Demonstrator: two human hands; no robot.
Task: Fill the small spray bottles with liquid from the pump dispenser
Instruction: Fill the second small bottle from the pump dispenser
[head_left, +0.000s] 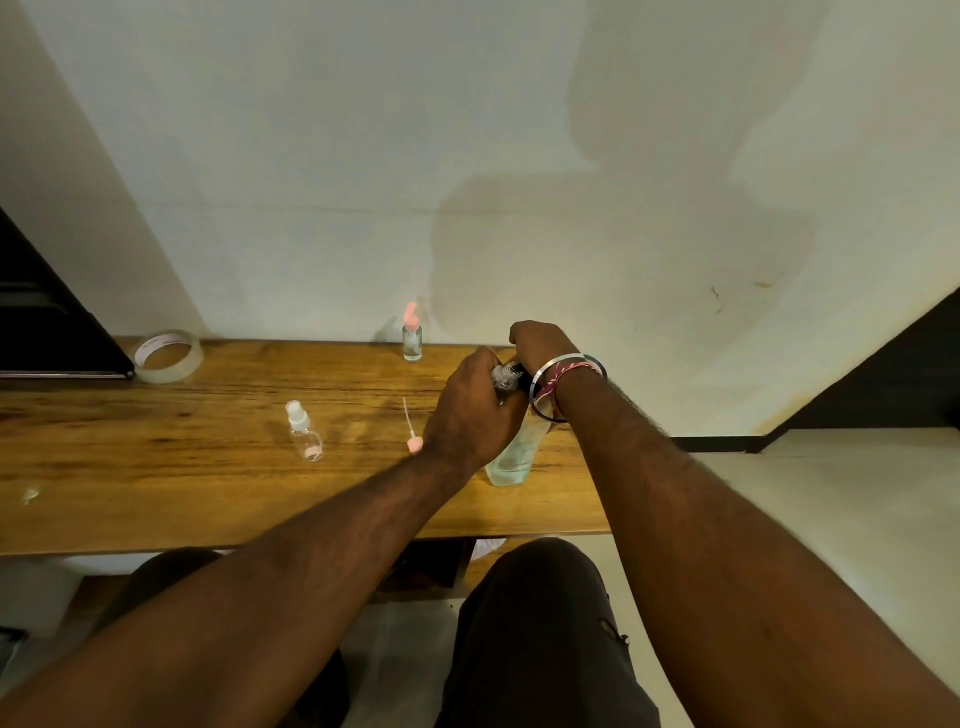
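The clear pump dispenser (511, 457) stands near the right end of the wooden table (208, 493), with pale liquid low inside. My left hand (470, 410) grips a small clear spray bottle (505, 378) held up against the dispenser's top. Fingers curled, my right hand (540, 343) closes over the pump head, which it mostly hides. A small spray bottle with a white top (305, 432) stands to the left. Another with a pink top (412, 335) stands by the wall. A loose pink sprayer head with its thin tube (411, 431) lies on the table beside my left wrist.
A roll of clear tape (167, 356) lies at the back left, next to a dark flat object (47, 322). The wall rises right behind the table. The table's right edge ends just past the dispenser. My knees show below the front edge.
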